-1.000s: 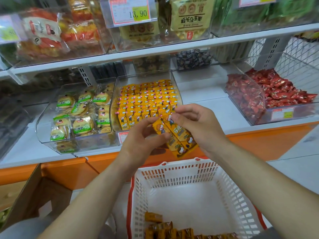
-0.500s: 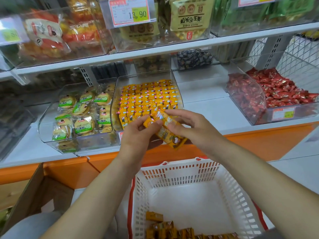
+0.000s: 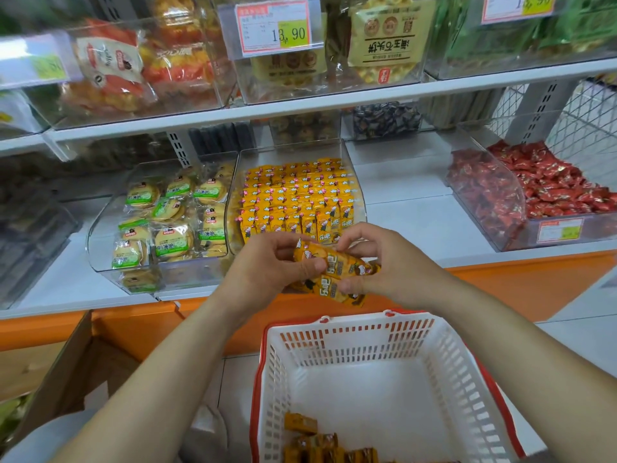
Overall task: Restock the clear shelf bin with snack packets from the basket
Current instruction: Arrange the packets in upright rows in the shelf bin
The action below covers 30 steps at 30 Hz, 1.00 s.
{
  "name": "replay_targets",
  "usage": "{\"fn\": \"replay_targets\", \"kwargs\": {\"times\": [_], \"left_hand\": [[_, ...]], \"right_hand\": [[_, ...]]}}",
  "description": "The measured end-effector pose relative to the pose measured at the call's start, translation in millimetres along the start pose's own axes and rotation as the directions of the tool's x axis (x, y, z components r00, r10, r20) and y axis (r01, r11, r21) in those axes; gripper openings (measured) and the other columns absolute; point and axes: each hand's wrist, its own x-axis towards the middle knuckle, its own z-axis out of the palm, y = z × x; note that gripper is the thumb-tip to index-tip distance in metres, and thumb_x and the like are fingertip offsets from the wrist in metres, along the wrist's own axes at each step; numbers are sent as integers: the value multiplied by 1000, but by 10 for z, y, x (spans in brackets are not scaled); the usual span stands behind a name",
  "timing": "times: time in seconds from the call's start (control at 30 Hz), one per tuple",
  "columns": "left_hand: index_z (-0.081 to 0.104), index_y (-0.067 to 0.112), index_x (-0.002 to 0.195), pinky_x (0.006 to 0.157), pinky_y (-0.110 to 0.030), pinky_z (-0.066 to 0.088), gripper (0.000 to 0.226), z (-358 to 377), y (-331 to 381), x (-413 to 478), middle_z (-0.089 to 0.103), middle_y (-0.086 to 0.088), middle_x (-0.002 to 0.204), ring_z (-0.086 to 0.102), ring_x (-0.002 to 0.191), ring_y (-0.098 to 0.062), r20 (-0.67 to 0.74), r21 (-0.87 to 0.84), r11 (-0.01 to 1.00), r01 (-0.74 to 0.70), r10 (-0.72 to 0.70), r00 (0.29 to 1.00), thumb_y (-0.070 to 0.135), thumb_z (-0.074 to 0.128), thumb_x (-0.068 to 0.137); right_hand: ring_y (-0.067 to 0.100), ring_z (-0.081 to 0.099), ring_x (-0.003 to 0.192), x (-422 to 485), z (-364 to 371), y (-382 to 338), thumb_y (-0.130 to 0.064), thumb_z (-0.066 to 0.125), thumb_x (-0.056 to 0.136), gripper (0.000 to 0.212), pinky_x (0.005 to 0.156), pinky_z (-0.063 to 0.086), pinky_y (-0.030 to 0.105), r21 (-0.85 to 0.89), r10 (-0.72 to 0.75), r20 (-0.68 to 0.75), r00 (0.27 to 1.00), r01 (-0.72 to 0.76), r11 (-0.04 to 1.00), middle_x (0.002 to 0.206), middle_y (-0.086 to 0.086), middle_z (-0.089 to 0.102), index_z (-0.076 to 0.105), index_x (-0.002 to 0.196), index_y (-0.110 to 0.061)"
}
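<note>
The left hand point(image 3: 267, 267) and right hand point(image 3: 395, 267) meet in front of the shelf edge. Both curl their fingers point(image 3: 310, 267) round a small bunch of orange-yellow printed snack packets point(image 3: 337, 264), with the thumbs pressed on the wrappers. Just beyond the fingers stands the clear plastic shelf bin point(image 3: 293, 152), filled with neat rows of the same packets. Below the fingers sits the white slotted plastic basket with a red rim point(image 3: 367, 339), and a few more orange packets point(image 3: 317, 441) lie at its near end. Left of the fingers, a clear bin holds round green-labelled biscuits point(image 3: 160, 222). Well to the right, another bin holds red-wrapped sweets point(image 3: 541, 185).
</note>
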Motion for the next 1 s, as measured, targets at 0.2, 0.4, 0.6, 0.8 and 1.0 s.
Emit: {"fn": "replay_targets", "kwargs": {"times": [0.2,0.4,0.6,0.8,1.0], "left_hand": [[73,8,111,83,-56,62,67,-39,76,16,75,-22,103,72,97,-41,12,78,997,-9,8,1000,47,86,58],[79,21,86,65,-27,63,22,-208,240,257,80,-3,89,78,82,-21,-91,64,998,-22,28,995,33,82,68],[65,3,128,89,-43,61,57,-262,329,1198,72,-16,123,73,105,-29,-125,301,952,54,-17,992,25,86,79],[57,2,136,91,-33,47,72,-93,289,1729,62,-14,138,57,128,-28,83,625,780,-36,-21,996,32,87,78],[47,9,149,107,-39,48,78,-4,200,1911,55,-9,148,52,137,-26,140,663,743,-89,-7,990,28,83,82]], "right_hand": [[0,66,103,62,-16,35,-17,89,70,41,74,56,23,77,-46,-36,998,49,996,109,-11,72,63,95,-37],[-5,62,101,290,-117,61,-52,76,77,45,81,53,19,-167,-165,-222,961,129,977,112,-22,67,65,120,-43],[11,65,101,633,-366,405,-38,69,89,56,84,54,32,-211,-66,-519,853,-53,976,123,-7,63,51,141,-25],[7,66,92,746,-183,675,-25,81,80,70,84,59,38,-209,-29,-363,931,-52,976,117,-7,63,46,141,-27],[-7,63,87,777,-142,728,-44,92,62,92,68,50,16,-241,-35,-351,936,-54,969,115,-19,53,41,138,-40]]}}
